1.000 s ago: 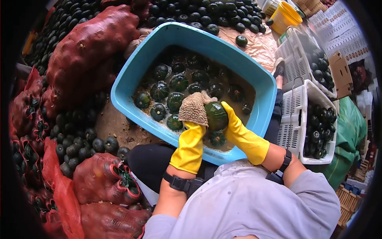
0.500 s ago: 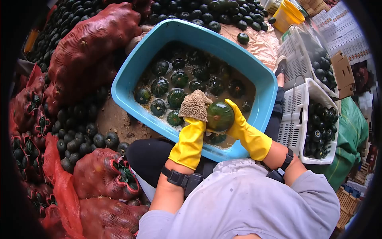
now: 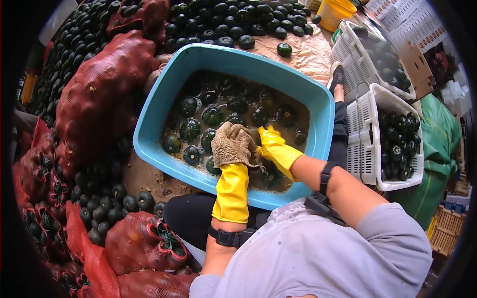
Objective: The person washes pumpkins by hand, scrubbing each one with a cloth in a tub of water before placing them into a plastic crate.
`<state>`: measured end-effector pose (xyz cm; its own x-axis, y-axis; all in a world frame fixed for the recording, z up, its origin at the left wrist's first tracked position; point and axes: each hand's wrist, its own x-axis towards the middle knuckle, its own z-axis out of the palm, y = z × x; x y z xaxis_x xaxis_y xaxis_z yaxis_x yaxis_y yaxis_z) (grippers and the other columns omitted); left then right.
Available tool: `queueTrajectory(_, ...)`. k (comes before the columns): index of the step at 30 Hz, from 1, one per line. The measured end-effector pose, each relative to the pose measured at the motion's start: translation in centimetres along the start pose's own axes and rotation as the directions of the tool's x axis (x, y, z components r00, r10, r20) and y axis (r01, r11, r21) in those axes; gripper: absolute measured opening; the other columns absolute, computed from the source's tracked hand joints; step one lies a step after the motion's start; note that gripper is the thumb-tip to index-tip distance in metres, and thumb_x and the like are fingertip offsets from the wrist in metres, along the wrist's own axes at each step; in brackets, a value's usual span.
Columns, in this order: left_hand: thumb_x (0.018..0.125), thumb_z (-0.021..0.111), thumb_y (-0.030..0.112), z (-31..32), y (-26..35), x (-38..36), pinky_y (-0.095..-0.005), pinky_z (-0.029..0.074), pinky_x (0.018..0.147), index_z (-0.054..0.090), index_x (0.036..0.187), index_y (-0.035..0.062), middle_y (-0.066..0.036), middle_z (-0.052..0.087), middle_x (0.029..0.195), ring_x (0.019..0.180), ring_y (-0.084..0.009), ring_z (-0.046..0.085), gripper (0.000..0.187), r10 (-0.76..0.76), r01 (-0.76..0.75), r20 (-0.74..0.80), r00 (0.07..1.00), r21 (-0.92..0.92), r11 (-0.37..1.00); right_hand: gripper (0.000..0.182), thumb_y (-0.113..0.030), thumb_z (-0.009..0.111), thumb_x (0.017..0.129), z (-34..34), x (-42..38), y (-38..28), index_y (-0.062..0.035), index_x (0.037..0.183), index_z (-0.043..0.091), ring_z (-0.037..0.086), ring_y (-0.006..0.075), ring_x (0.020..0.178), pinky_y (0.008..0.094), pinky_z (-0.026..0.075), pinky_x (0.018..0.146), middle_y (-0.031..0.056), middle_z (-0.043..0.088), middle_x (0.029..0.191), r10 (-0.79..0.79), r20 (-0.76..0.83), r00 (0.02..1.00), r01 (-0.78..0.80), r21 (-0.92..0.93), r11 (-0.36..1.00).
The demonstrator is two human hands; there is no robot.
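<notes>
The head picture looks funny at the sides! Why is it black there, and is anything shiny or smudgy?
Head view: black border, probably the wide lens's edge; head view: white glints on wet squashes in the blue tub; head view: a pale haze over the upper-right crate.

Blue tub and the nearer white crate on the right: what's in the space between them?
In the head view, a dark-trousered leg lies between the blue tub and the nearer white crate.
</notes>
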<state>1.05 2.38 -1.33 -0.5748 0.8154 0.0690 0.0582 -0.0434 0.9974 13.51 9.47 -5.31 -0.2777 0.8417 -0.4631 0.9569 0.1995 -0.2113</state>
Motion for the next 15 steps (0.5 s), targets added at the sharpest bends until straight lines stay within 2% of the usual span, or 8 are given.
queueTrajectory(2,0.088,0.068,0.007,-1.2,-2.2,0.9,-0.0322,0.056,0.067,0.054,0.090,0.0039,-0.011,0.070,0.083,0.071,-0.0269,0.066,0.014,0.174,-0.236,0.231,0.957,0.277,0.931,0.077,-0.033,0.088,0.079,2.6,2.0,1.1,-0.0118,0.146,0.056,0.061,0.0383,0.129,0.0482,0.052,0.102,0.0221,0.064,0.136,-0.067,-0.055,0.996,0.067,-0.011,0.998)
queueTrajectory(5,0.069,0.079,0.040,-2.5,-7.8,1.8,-0.0330,0.045,0.101,0.081,0.096,0.0306,0.008,0.074,0.114,0.109,-0.0158,0.063,0.029,0.029,-0.087,0.378,0.925,0.139,0.986,0.077,-0.039,0.088,0.081,-0.5,1.8,1.4,-0.0123,0.145,0.056,0.067,0.0338,0.119,0.0429,0.056,0.091,0.0194,0.068,0.128,-0.150,0.106,0.983,0.083,0.474,0.877)
queueTrajectory(6,0.074,0.075,0.038,-2.7,-9.3,1.2,-0.0332,0.045,0.102,0.078,0.103,0.0297,0.007,0.074,0.115,0.111,-0.0158,0.063,0.030,0.046,0.016,0.402,0.914,-0.150,0.989,0.075,-0.041,0.087,0.082,-3.6,-0.2,0.4,-0.0121,0.144,0.057,0.068,0.0305,0.113,0.0407,0.055,0.087,0.0175,0.069,0.126,-0.109,0.163,0.981,-0.004,0.573,0.819)
queueTrajectory(8,0.086,0.067,0.034,-2.5,-10.8,1.0,-0.0336,0.044,0.106,0.073,0.117,0.0279,0.005,0.073,0.116,0.116,-0.0157,0.062,0.032,0.058,0.194,0.390,0.919,-0.575,0.795,0.072,-0.045,0.086,0.083,-6.3,-1.8,0.5,-0.0117,0.141,0.060,0.069,0.0239,0.103,0.0363,0.054,0.079,0.0136,0.070,0.120,-0.050,0.293,0.955,-0.186,0.720,0.668)
queueTrajectory(9,0.092,0.063,0.031,-2.2,-11.4,1.3,-0.0339,0.043,0.107,0.070,0.124,0.0270,0.004,0.072,0.116,0.118,-0.0157,0.062,0.034,0.034,0.241,0.361,0.932,-0.686,0.687,0.067,-0.049,0.084,0.085,-3.2,0.8,2.2,-0.0125,0.138,0.062,0.064,0.0175,0.092,0.0322,0.051,0.072,0.0084,0.068,0.114,-0.111,0.250,0.962,-0.156,0.835,0.528)
queueTrajectory(12,0.097,0.057,0.026,-2.5,-9.6,2.5,-0.0399,0.049,0.097,0.068,0.116,0.0203,-0.003,0.072,0.106,0.106,-0.0206,0.066,0.022,-0.256,0.401,0.320,0.912,-0.571,0.717,0.045,-0.040,0.076,0.095,-5.4,0.8,4.0,-0.0166,0.133,0.065,0.069,0.0180,0.085,0.0369,0.058,0.069,0.0063,0.071,0.111,-0.233,0.296,0.926,-0.303,0.953,0.006)
queueTrajectory(13,0.099,0.055,0.026,-2.5,-9.7,2.5,-0.0403,0.050,0.093,0.068,0.114,0.0186,-0.004,0.071,0.106,0.104,-0.0217,0.066,0.020,-0.291,0.419,0.305,0.907,-0.584,0.695,0.038,-0.035,0.076,0.096,-6.4,1.5,5.7,-0.0189,0.129,0.066,0.072,0.0214,0.088,0.0425,0.062,0.076,0.0070,0.073,0.111,-0.296,0.367,0.882,-0.433,0.879,-0.200)
queueTrajectory(15,0.103,0.052,0.026,-2.5,-9.9,2.2,-0.0411,0.053,0.086,0.066,0.109,0.0154,-0.006,0.070,0.106,0.100,-0.0238,0.067,0.019,-0.369,0.449,0.263,0.892,-0.616,0.647,0.050,-0.038,0.083,0.089,-12.5,-1.7,7.8,-0.0153,0.129,0.064,0.074,0.0283,0.101,0.0558,0.062,0.089,0.0111,0.073,0.116,-0.174,0.305,0.936,-0.349,0.865,-0.361)
